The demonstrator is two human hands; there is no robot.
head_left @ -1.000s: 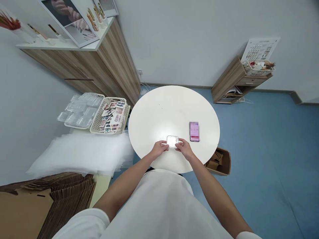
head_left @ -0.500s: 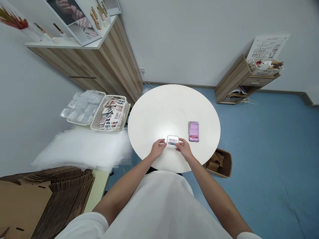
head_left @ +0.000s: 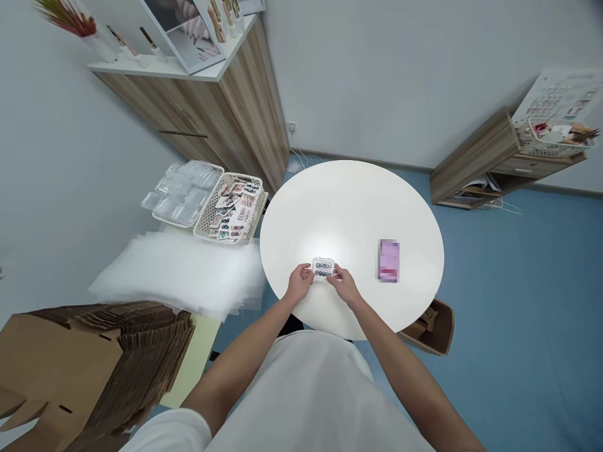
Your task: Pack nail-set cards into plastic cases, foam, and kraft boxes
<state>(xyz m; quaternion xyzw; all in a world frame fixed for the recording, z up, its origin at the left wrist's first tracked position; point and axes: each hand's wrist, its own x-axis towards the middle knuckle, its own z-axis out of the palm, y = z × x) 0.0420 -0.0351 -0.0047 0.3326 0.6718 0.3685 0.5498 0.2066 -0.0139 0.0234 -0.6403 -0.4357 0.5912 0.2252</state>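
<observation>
A small clear plastic case (head_left: 323, 269) with rows of dark and coloured nail tips inside lies on the near part of the round white table (head_left: 348, 207). My left hand (head_left: 299, 283) pinches its left edge with curled fingers. My right hand (head_left: 343, 285) pinches its right edge the same way. Both forearms reach in from below.
A phone (head_left: 389, 260) with a pink screen lies right of the case. Left of the table are a basket of nail-tip cards (head_left: 230, 212), a tray of clear cases (head_left: 181, 194), white foam sheets (head_left: 179, 273) and flat cardboard (head_left: 94, 358). A cardboard box (head_left: 436, 320) stands on the floor.
The case now shows its nail tips; a second ago its top looked plain white. Both hands stay on its edges. The view has turned left, so everything sits further right.
</observation>
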